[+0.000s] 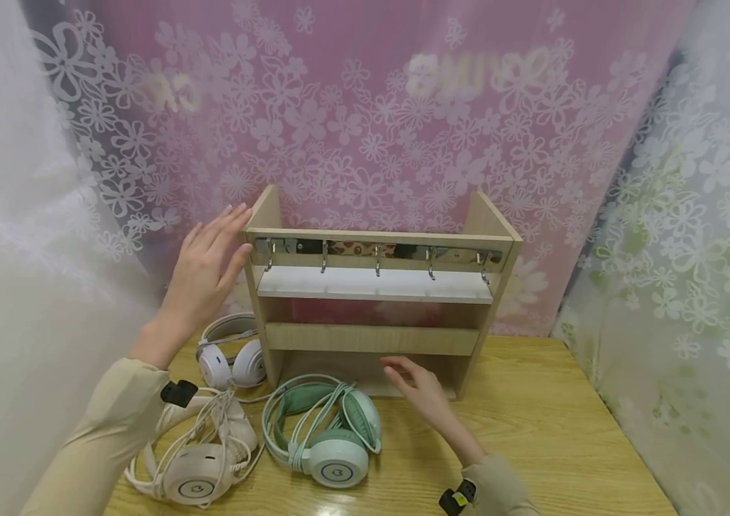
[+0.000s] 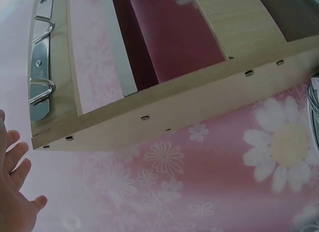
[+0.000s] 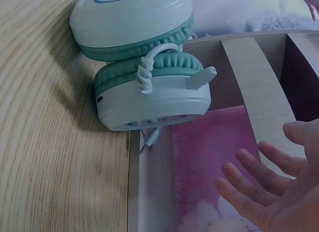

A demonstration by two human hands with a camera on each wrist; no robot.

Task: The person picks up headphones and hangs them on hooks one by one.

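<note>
A small light-wood shelf [image 1: 371, 339] stands on the table, with a metal rail of hooks [image 1: 377, 259] along its upper front; nothing hangs on them. My left hand [image 1: 200, 276] is raised beside the shelf's upper left corner, fingers straight. The left wrist view shows a gap between this hand [image 2: 17, 187] and the corner. In front of the lower shelf hovers my right hand [image 1: 419, 390], fingers loosely bent and holding nothing. Mint green and white headphones [image 1: 339, 462] lie left of it, their cable bundled around them.
Cream headphones [image 1: 197, 476] with a tangled cable lie at the table's front left. Behind them, white headphones [image 1: 249, 364] rest against the shelf's left side. A pink flowered curtain [image 1: 365, 129] hangs behind; pale curtains flank both sides. The wooden table [image 1: 533, 430] extends to the right.
</note>
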